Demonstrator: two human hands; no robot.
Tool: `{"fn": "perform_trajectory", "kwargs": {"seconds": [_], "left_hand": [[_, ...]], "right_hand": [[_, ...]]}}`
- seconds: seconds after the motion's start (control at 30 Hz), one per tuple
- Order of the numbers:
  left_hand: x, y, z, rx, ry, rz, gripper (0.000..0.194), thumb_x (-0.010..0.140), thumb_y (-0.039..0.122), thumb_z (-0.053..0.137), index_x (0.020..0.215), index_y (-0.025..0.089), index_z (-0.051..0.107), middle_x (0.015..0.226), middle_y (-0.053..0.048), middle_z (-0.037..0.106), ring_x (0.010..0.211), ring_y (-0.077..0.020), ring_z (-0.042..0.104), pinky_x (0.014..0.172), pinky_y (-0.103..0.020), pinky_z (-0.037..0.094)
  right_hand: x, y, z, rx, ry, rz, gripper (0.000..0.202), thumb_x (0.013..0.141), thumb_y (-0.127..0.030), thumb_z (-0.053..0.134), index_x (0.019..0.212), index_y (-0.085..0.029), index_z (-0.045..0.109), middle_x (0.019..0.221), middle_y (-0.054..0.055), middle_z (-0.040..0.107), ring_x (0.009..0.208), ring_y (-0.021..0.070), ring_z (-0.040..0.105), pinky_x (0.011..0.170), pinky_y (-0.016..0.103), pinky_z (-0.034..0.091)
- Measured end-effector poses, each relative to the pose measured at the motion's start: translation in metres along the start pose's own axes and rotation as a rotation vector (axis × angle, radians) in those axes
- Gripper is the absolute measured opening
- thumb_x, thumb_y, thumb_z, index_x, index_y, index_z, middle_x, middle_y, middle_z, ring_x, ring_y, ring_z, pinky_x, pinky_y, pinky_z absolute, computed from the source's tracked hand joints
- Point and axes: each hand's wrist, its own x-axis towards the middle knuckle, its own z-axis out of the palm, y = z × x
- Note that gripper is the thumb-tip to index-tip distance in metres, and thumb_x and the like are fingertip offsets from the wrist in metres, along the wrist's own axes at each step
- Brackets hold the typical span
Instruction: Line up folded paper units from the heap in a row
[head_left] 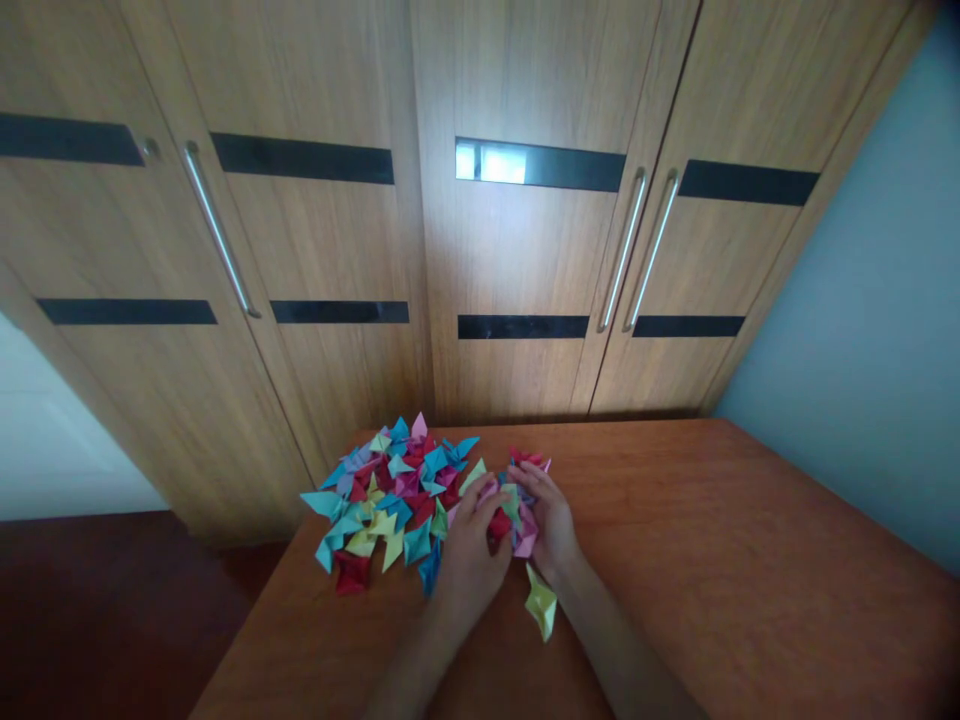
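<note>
A small heap of folded-paper pieces (525, 538), pink, red, green and purple, lies between my two cupped hands. They look like origami cranes. My left hand (474, 550) curves around the heap's left side, with thumb and fingers closed against the paper. On the other side my right hand (553, 525) bends its fingers over the top and right of the same pieces. Some of the paper is hidden behind the fingers. A yellow origami crane (541, 605) lies on the table just below my right hand.
A wide pile of colourful origami cranes (401, 500) spreads over the left of the brown wooden table (675, 530). A dark red one (352, 572) sits at its near edge. Behind the table stands a wooden wardrobe (510, 250) with metal handles; a pale wall (847, 350) rises at right.
</note>
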Motion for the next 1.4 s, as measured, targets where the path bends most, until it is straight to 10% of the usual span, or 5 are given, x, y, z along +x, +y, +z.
{"fn": "perform_trajectory", "kwargs": {"seconds": [0.2,0.37,0.6,0.83,1.4], "left_hand": [[-0.028,-0.046,-0.081,0.237,0.051,0.021,0.039,0.081,0.022,0.055,0.12,0.025,0.054,0.134,-0.008,0.048,0.122,-0.0255,0.048,0.099,-0.043,0.044],[-0.054,-0.064,-0.108,0.416,0.063,0.121,0.038,0.08,0.033,0.061,0.117,0.026,0.057,0.127,-0.008,0.055,0.117,-0.029,0.052,0.095,-0.049,0.045],[-0.072,0.007,-0.055,0.428,-0.194,0.284,0.045,0.081,0.03,0.06,0.125,0.035,0.051,0.14,-0.002,0.045,0.129,-0.0293,0.038,0.106,-0.053,0.031],[-0.06,0.038,0.006,0.271,-0.484,0.188,0.081,0.063,0.065,0.066,0.131,0.025,0.048,0.15,-0.015,0.024,0.135,-0.0424,0.02,0.105,-0.066,0.016],[-0.046,0.021,0.002,0.403,-0.503,0.162,0.031,0.082,0.008,0.048,0.107,0.021,0.061,0.113,-0.006,0.062,0.111,-0.0251,0.052,0.096,-0.043,0.041]], "right_hand": [[-0.005,0.014,0.057,-0.076,-0.324,-0.04,0.023,0.072,-0.027,0.065,0.094,-0.022,0.066,0.105,0.004,0.069,0.104,0.021,0.059,0.093,0.037,0.044],[0.028,-0.015,0.02,-0.523,-0.356,-0.319,0.021,0.075,-0.035,0.063,0.092,-0.024,0.067,0.101,0.003,0.069,0.101,0.0213,0.059,0.093,0.038,0.042],[0.085,-0.038,-0.054,-1.009,-0.138,-0.444,0.028,0.068,-0.041,0.067,0.09,-0.024,0.068,0.104,0.004,0.065,0.103,0.0225,0.055,0.095,0.041,0.038],[0.086,-0.016,-0.047,-1.132,-0.307,-0.447,0.026,0.07,-0.046,0.065,0.085,-0.025,0.07,0.089,0.003,0.067,0.086,0.0213,0.058,0.084,0.037,0.042],[0.031,0.004,-0.027,-1.165,-0.488,-0.455,0.008,0.067,-0.023,0.065,0.074,-0.025,0.068,0.083,0.001,0.067,0.078,0.0188,0.059,0.076,0.031,0.044]]}}
